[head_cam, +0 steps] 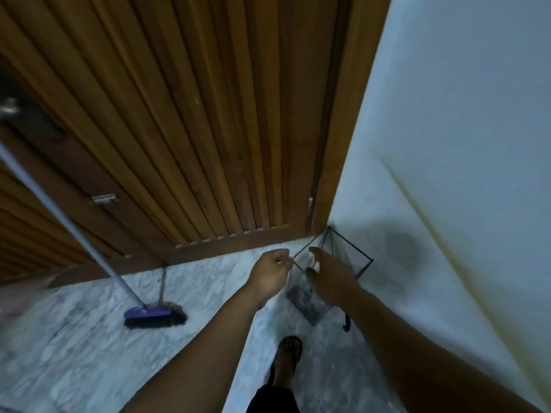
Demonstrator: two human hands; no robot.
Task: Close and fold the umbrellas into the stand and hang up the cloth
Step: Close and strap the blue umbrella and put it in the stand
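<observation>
The door (185, 120) is seen in warm brown wood, ribbed with narrow vertical slats, and the same brown is carried by its frame (343, 144). The floor (89, 338) is patterned in white marble with grey veining, while the wall (462, 99) is painted a pale bluish white, crossed by a faint yellowish streak. The stand (362, 259) is outlined in thin black wire, and the broom (149, 316) is marked by a purple head, black bristles and a light grey handle.

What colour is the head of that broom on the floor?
Purple on top with dark bristles beneath: the broom head, seen in the head view.
</observation>
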